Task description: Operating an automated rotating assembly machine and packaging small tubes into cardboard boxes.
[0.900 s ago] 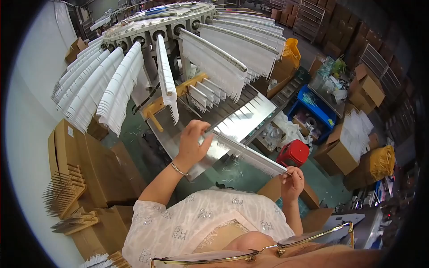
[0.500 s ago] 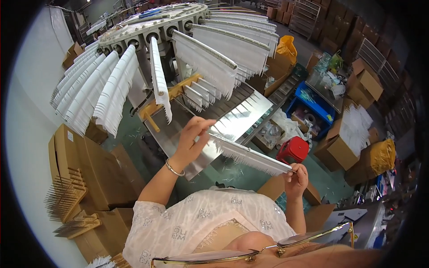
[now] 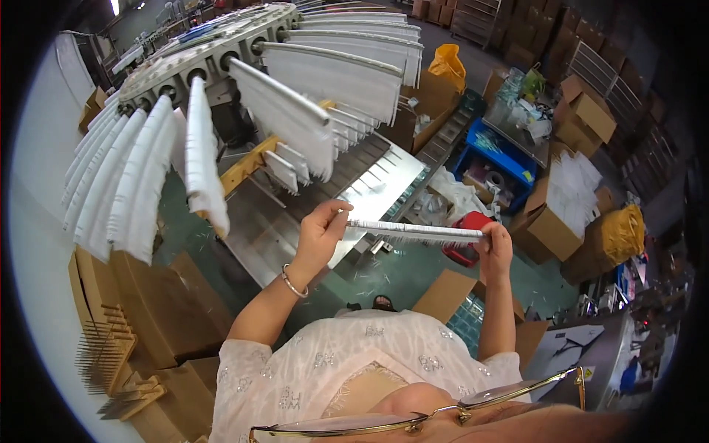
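Observation:
A long thin rod (image 3: 417, 232) strung with white fringed strips stretches nearly level before my chest. My left hand (image 3: 321, 235) pinches its left end between thumb and fingers, and my right hand (image 3: 497, 247) grips its right end. Short white fringe hangs along the rod's lower side. Beyond it stands a large round machine (image 3: 214, 55) with rods fanning out from its rim, each hung with a white fringed sheet (image 3: 288, 107). Below these, a wooden rack (image 3: 255, 164) bears several thin rods, some with short white strips (image 3: 284, 168). A metal table (image 3: 262, 244) lies under the rack.
To the right are a red stool (image 3: 459, 255), a blue crate (image 3: 528, 193) and a carton (image 3: 550, 229) of white pieces. An opened carton (image 3: 443, 295) with clear items stands by my feet. At left, wooden racks with thin pegs (image 3: 118, 362) rest against big cartons (image 3: 173, 310).
My left fingers, spread before, have closed on the rod's left end. The rod has swung from sloping down rightward to nearly level, as my right hand rose. The whole view has shifted.

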The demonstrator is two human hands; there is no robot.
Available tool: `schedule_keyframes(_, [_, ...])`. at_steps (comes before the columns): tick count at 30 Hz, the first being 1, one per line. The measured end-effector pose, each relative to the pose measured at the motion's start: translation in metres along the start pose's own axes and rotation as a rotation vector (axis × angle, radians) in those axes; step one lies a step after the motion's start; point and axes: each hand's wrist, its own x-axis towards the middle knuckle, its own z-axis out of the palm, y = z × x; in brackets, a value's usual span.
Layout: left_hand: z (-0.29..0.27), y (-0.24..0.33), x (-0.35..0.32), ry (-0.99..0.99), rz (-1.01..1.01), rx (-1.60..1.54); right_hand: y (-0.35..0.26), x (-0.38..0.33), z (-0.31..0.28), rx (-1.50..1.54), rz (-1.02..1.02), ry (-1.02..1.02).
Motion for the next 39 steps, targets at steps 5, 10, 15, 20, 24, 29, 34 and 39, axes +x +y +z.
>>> schedule_keyframes(5, [0.027, -0.004, 0.033, 0.106, -0.101, 0.148, 0.009, 0.07, -0.026, 0.004, 0.061, -0.058])
schedule_keyframes(10, [0.075, -0.027, 0.076, 0.14, -0.051, 0.099, 0.036, 0.177, -0.077, 0.05, 0.067, -0.184])
schedule_keyframes(15, [0.143, -0.04, 0.147, 0.169, -0.103, 0.085, 0.029, 0.282, -0.131, -0.284, -0.099, -0.176])
schedule_keyframes(20, [0.175, -0.055, 0.21, 0.341, -0.118, -0.002, 0.022, 0.357, -0.153, -0.038, 0.112, -0.291])
schedule_keyframes(24, [0.195, -0.063, 0.24, 0.308, -0.185, 0.056, 0.024, 0.394, -0.167, -0.034, 0.092, -0.351])
schedule_keyframes(29, [0.2, -0.071, 0.267, 0.378, -0.118, 0.057, 0.027, 0.433, -0.171, 0.008, 0.059, -0.386])
schedule_keyframes(34, [0.198, -0.066, 0.285, 0.434, -0.071, 0.091, 0.035, 0.459, -0.158, 0.078, 0.078, -0.473])
schedule_keyframes(39, [0.213, -0.076, 0.315, 0.443, 0.0, 0.087, 0.032, 0.487, -0.171, -0.123, -0.056, -0.454])
